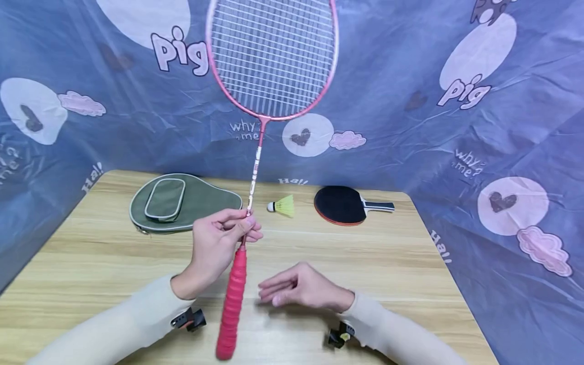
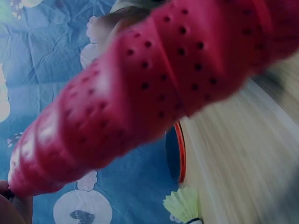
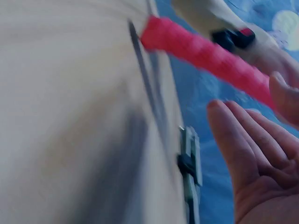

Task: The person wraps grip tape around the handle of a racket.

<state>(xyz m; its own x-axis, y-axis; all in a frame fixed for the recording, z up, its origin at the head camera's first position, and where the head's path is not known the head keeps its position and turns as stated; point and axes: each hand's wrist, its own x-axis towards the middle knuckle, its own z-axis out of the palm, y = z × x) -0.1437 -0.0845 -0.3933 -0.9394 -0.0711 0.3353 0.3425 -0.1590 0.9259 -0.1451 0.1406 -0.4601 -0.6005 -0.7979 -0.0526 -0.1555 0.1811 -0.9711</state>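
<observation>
A badminton racket (image 1: 253, 177) with a pink frame and white strings is held upright in the head view, its strung head at the top, cut off by the frame edge. My left hand (image 1: 219, 243) pinches its shaft between thumb and fingers, just above the red perforated grip (image 1: 231, 304). That grip (image 2: 154, 79) fills much of the left wrist view. To the right of the grip, my right hand (image 1: 305, 288) hovers over the table with fingers extended, holding nothing. In the right wrist view its fingers (image 3: 238, 140) point toward the grip.
Along the back of the wooden table (image 1: 365, 263) lie a green racket case (image 1: 207, 200), a yellow shuttlecock (image 1: 284, 206) and a black table tennis paddle (image 1: 339, 204). Blue printed cloth (image 1: 388, 101) stands behind and at both sides.
</observation>
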